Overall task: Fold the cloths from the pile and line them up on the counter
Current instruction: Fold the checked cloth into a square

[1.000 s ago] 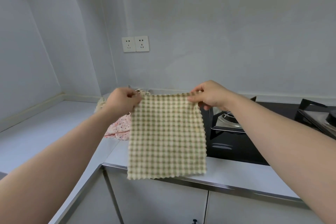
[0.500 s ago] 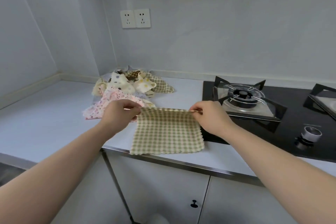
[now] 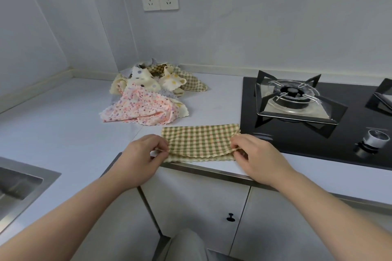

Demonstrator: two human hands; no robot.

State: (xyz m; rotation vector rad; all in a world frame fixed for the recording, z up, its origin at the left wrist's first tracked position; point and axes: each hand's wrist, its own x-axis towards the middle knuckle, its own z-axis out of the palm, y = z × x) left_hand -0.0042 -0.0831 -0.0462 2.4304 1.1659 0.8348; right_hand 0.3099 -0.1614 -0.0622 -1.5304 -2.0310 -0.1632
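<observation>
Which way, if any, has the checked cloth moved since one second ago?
Yes. The checked cloth came down onto the counter, left of the stove, and is folded over.

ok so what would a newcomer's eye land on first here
The green checked cloth, folded over at the front edge of the counter, with the left hand and right hand pinching its near corners. Behind it, toward the wall corner, lies a rumpled pile of patterned cloths; a black gas hob sits to the right.

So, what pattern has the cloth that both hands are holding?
The cloth has green and cream checks; head view.
</observation>
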